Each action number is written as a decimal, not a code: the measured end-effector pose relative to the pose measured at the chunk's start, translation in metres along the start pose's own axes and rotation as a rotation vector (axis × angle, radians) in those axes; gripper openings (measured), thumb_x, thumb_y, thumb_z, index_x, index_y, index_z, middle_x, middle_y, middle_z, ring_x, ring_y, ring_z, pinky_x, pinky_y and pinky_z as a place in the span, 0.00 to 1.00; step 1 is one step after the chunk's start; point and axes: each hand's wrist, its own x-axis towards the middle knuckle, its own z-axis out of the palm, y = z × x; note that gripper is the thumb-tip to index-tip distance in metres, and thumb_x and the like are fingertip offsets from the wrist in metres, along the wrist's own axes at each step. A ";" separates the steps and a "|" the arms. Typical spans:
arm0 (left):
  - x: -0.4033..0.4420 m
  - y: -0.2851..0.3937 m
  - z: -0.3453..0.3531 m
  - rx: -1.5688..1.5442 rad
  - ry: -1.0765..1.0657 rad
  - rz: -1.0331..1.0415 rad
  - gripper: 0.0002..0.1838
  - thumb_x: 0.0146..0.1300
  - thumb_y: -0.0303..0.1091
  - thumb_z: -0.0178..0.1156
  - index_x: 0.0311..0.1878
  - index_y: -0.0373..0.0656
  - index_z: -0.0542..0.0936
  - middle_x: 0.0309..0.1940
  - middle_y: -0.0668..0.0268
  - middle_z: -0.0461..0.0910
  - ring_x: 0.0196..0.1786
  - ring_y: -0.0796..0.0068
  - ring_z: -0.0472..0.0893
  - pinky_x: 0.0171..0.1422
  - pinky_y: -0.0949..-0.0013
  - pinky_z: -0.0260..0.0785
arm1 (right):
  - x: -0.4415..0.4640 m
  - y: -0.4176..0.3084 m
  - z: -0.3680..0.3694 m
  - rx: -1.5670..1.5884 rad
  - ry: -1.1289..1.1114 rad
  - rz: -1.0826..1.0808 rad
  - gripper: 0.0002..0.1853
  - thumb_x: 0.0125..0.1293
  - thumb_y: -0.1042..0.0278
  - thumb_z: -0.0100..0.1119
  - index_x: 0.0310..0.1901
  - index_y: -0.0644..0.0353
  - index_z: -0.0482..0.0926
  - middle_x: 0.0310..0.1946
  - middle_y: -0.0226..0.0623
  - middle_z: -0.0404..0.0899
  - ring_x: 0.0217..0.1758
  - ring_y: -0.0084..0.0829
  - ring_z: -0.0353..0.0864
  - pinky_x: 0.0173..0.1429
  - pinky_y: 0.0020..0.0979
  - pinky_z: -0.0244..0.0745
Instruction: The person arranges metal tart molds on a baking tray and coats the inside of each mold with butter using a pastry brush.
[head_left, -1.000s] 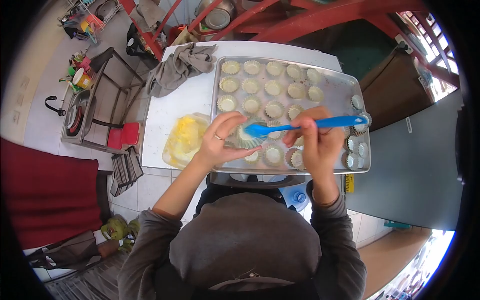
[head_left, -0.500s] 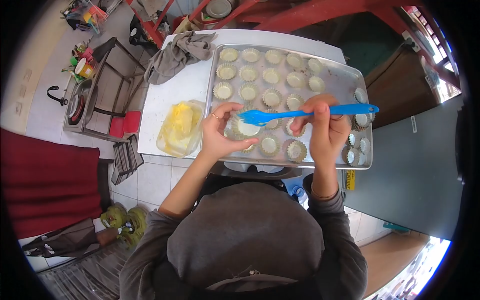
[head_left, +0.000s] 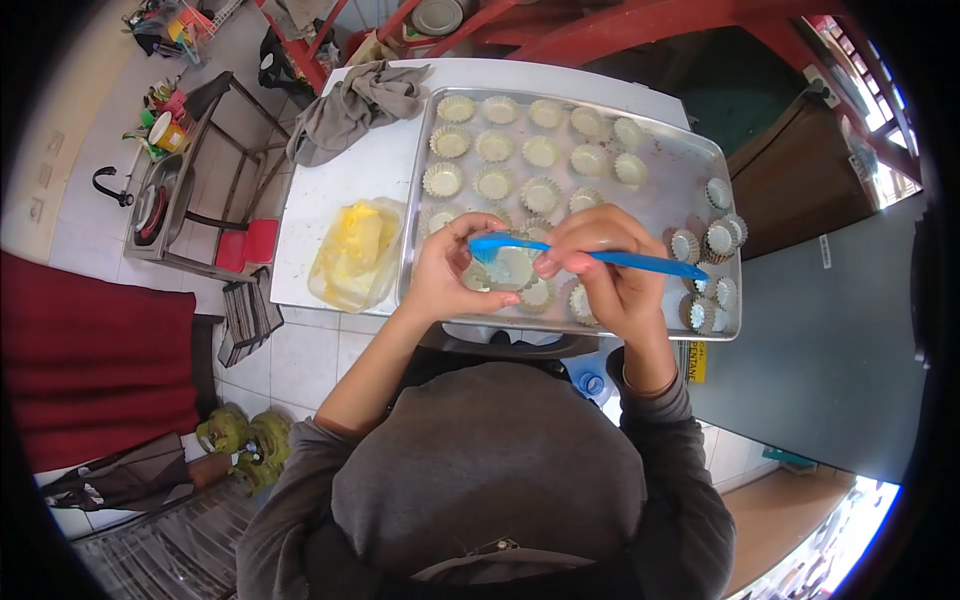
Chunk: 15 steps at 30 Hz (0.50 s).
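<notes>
Between the thumb and fingers of my left hand (head_left: 450,272) is a fluted tart mould (head_left: 516,268), lifted over the tray. My right hand (head_left: 618,262) grips a blue pastry brush (head_left: 630,260) by its handle. The brush's bristles (head_left: 485,250) dip into the mould's left side. Beneath both hands lies a metal baking tray (head_left: 680,165), where several more tart moulds (head_left: 540,152) stand in rows. Left of the tray sits a clear plastic tub (head_left: 330,285) holding yellow, butter-like fat (head_left: 358,238).
A grey cloth (head_left: 355,115) lies crumpled on the white table (head_left: 300,215) at the back left. More moulds, some stacked, cluster at the tray's right end (head_left: 720,238). A grey panel (head_left: 810,340) stands close on the right. A red-seated chair (head_left: 250,245) is at left.
My right hand has shifted left and the brush has swung, its handle end now lower. The bristles have moved down into the mould, which my left hand still holds.
</notes>
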 end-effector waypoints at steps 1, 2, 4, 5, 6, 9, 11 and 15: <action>0.001 0.001 -0.001 0.085 -0.001 0.022 0.35 0.36 0.29 0.78 0.51 0.37 0.72 0.47 0.65 0.73 0.53 0.75 0.73 0.57 0.70 0.66 | -0.001 -0.002 -0.003 0.032 0.067 0.014 0.03 0.60 0.76 0.58 0.31 0.67 0.78 0.31 0.41 0.78 0.35 0.33 0.79 0.39 0.29 0.74; 0.000 0.001 -0.002 0.172 0.001 0.044 0.34 0.37 0.30 0.78 0.49 0.38 0.73 0.47 0.65 0.74 0.53 0.74 0.74 0.56 0.69 0.67 | -0.006 -0.004 -0.007 0.066 0.131 0.029 0.03 0.60 0.76 0.59 0.32 0.67 0.78 0.30 0.40 0.78 0.35 0.33 0.79 0.39 0.29 0.74; -0.001 0.007 -0.005 0.373 0.002 0.103 0.33 0.36 0.31 0.77 0.49 0.38 0.73 0.47 0.63 0.74 0.52 0.71 0.75 0.55 0.68 0.67 | -0.013 -0.013 -0.011 0.168 0.238 0.082 0.04 0.59 0.74 0.60 0.32 0.66 0.79 0.27 0.39 0.78 0.34 0.33 0.79 0.39 0.29 0.73; -0.001 0.013 -0.006 0.486 -0.002 0.143 0.34 0.35 0.31 0.78 0.50 0.38 0.74 0.48 0.61 0.74 0.52 0.69 0.75 0.56 0.67 0.67 | -0.015 -0.013 -0.014 0.097 0.143 0.083 0.04 0.60 0.74 0.60 0.31 0.66 0.79 0.27 0.39 0.78 0.33 0.32 0.79 0.38 0.29 0.73; 0.001 0.019 -0.006 0.599 -0.005 0.183 0.36 0.34 0.31 0.78 0.50 0.37 0.74 0.48 0.59 0.74 0.52 0.67 0.75 0.56 0.65 0.67 | -0.016 -0.013 -0.017 0.025 0.048 0.083 0.04 0.60 0.74 0.59 0.31 0.66 0.78 0.27 0.39 0.78 0.32 0.31 0.79 0.37 0.29 0.74; 0.008 0.035 -0.004 0.821 -0.115 0.374 0.30 0.35 0.30 0.77 0.46 0.39 0.76 0.45 0.59 0.76 0.47 0.62 0.77 0.49 0.65 0.71 | -0.019 -0.025 -0.027 -0.007 -0.038 0.252 0.05 0.60 0.74 0.59 0.29 0.67 0.78 0.28 0.39 0.78 0.30 0.30 0.78 0.35 0.29 0.73; 0.008 0.034 -0.006 0.846 -0.151 0.447 0.30 0.38 0.32 0.75 0.48 0.40 0.76 0.45 0.59 0.75 0.45 0.60 0.76 0.48 0.65 0.70 | -0.021 -0.031 -0.039 0.074 -0.011 0.394 0.05 0.58 0.74 0.61 0.29 0.66 0.77 0.29 0.39 0.78 0.30 0.30 0.78 0.36 0.29 0.73; 0.019 0.043 -0.008 0.933 -0.237 0.577 0.27 0.38 0.31 0.76 0.45 0.38 0.77 0.41 0.59 0.77 0.42 0.60 0.77 0.44 0.65 0.71 | -0.009 -0.026 -0.019 -0.127 -0.133 0.091 0.05 0.56 0.76 0.63 0.30 0.67 0.77 0.29 0.39 0.78 0.30 0.30 0.77 0.34 0.29 0.72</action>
